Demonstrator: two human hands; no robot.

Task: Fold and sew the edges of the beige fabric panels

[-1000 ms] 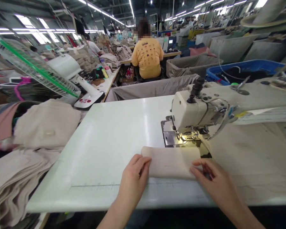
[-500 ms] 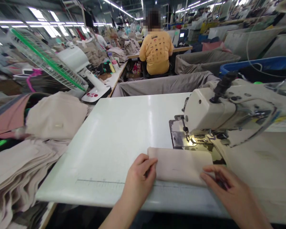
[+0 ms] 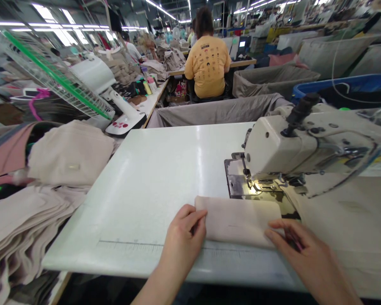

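Observation:
A folded beige fabric piece (image 3: 238, 220) lies flat on the white table (image 3: 152, 178), just in front of the sewing machine's needle plate (image 3: 241, 184). My left hand (image 3: 186, 233) pinches the piece's left edge between thumb and fingers. At its right edge, my right hand (image 3: 300, 245) grips the lower corner with thumb and forefinger; the other fingers curl beneath. The sewing machine (image 3: 282, 144) stands beyond the fabric on the right, its lamp lighting the plate. More beige fabric (image 3: 349, 212) spreads to the right of the machine's plate.
Stacked beige fabric pieces (image 3: 22, 220) and a fabric bundle (image 3: 71, 152) are at the left. A fan (image 3: 92, 76) stands at the table's far left corner. A ruler marking (image 3: 130, 244) runs along the front. Beyond sits a person in a yellow shirt (image 3: 207, 67), near cloth-lined bins.
The view has shifted slightly, so the left-side items sit a little further left. Both hands keep their hold on the fabric, which has barely moved.

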